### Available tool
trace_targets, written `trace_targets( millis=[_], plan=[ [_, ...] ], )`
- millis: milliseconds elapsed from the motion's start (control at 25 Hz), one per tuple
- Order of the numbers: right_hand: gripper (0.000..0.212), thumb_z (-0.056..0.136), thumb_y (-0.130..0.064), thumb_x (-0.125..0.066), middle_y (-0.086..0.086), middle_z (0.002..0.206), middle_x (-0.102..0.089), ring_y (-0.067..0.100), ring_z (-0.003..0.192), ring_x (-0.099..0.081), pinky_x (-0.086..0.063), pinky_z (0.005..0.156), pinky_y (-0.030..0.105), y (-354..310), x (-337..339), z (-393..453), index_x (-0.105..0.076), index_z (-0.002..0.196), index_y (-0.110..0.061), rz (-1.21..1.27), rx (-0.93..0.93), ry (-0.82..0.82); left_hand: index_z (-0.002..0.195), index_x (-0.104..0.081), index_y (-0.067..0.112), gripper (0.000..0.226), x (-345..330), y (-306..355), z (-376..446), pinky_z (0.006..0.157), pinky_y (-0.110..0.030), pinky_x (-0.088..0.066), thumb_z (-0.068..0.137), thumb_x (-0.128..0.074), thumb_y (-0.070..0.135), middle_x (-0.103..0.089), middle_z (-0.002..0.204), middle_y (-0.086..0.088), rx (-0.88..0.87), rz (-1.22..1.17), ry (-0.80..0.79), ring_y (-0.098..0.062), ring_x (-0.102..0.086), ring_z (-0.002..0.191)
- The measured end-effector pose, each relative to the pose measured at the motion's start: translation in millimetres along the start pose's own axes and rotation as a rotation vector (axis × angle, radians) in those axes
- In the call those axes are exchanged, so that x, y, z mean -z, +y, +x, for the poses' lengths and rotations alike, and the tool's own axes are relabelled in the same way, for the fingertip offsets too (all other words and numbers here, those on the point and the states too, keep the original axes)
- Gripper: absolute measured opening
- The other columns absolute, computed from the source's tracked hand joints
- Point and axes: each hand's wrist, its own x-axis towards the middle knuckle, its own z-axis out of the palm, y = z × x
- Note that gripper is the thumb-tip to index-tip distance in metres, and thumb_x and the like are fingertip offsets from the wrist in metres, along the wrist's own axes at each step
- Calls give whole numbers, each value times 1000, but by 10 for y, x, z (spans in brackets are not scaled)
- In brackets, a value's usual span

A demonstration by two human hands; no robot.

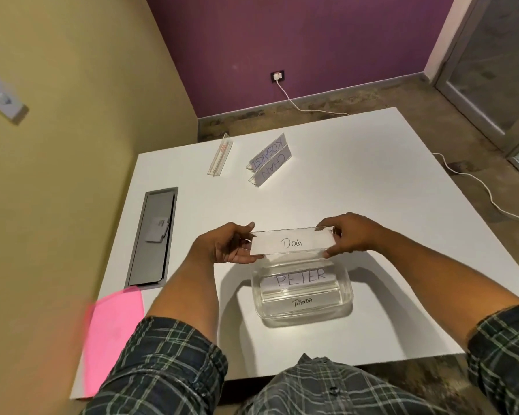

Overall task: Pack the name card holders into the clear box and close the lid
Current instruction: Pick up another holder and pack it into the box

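Both hands hold a clear name card holder marked DOG point(291, 242) level in the air, just above the far rim of the clear box point(346, 290). My left hand point(226, 244) pinches its left end and my right hand point(349, 235) pinches its right end. Inside the box lie two holders, one reading PETER point(300, 278) and one reading PANDA point(302, 301). Farther back on the table stand two holders together, KOSAKSI point(267, 152) and CHAN point(271, 169), and a third holder point(221, 154) lies to their left.
The white table point(372, 190) has a grey metal hatch point(153, 238) set into its left side. A pink sheet point(111, 330) lies at the near left corner. A white cable point(492, 199) runs over the floor on the right. No lid is plainly visible.
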Motion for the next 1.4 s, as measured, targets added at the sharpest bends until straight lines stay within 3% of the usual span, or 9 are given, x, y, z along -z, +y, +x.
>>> trace_targets(
  millis=[200,360,520,640,880,1040,1200,1320,1400],
  plan=[
    [73,53,-79,-77,-22,83,-64,0,83,-61,-49,79,28,-19,20,-121,-58,119,-53,-226,20,-3,131,-61,3,35,55,-200,-35,86,-35,-60,96,-59,8,-64,108,-8,-101,127,50,-26,-69,88],
    [60,62,-72,-76,-23,97,-54,-10,72,-53,-41,68,26,-50,-12,-198,-61,110,-41,-299,170,10,122,-69,9,31,33,-276,-82,74,-28,-62,93,-63,-1,-67,87,-2,-93,276,-8,-21,-70,78],
    [57,67,-70,-72,-27,84,-49,-1,65,-46,-35,67,22,-7,-154,-318,-60,108,-32,-397,311,45,122,-71,11,35,-34,-324,-99,76,-26,-62,87,-73,7,-76,99,-4,-6,463,9,-22,-77,86],
    [63,71,-73,-70,-17,92,-60,12,76,-58,-40,67,25,50,-263,-371,-63,113,-27,-470,401,-4,123,-71,8,37,-143,-384,-80,77,-23,-60,86,-75,9,-76,100,-12,60,581,2,-20,-77,85],
    [61,74,-69,-65,-2,99,-64,24,82,-63,-47,69,34,45,-508,-361,-64,106,-17,-654,461,-65,121,-65,-7,34,-351,-493,109,52,-25,-54,88,-63,-13,-70,75,-14,87,816,102,-23,-72,58],
    [57,75,-69,-62,1,97,-65,27,83,-64,-45,69,34,80,-670,-366,-62,99,-17,-725,428,-80,113,-69,-3,31,-482,-543,181,43,-19,-52,83,-69,-10,-71,57,-6,32,1093,126,-15,-69,45],
    [54,77,-64,-63,3,101,-67,28,88,-66,-47,73,35,111,-755,-352,-63,102,-16,-791,411,-85,105,-72,-1,24,-586,-606,277,64,-27,-57,82,-64,-5,-76,74,-14,6,1424,205,-15,-64,41],
    [52,77,-60,-67,4,102,-68,29,91,-66,-48,76,38,76,-832,-304,-62,103,-16,-848,403,-92,99,-75,12,18,-645,-677,301,73,-25,-55,81,-70,10,-75,71,1,-82,1674,329,-1,-54,30],
    [49,78,-56,-68,6,103,-69,31,93,-66,-48,77,38,53,-883,-273,-62,104,-15,-888,377,-126,97,-76,14,18,-660,-700,297,79,-28,-59,79,-73,14,-78,79,2,-132,1769,381,-3,-53,38]
  ],
)
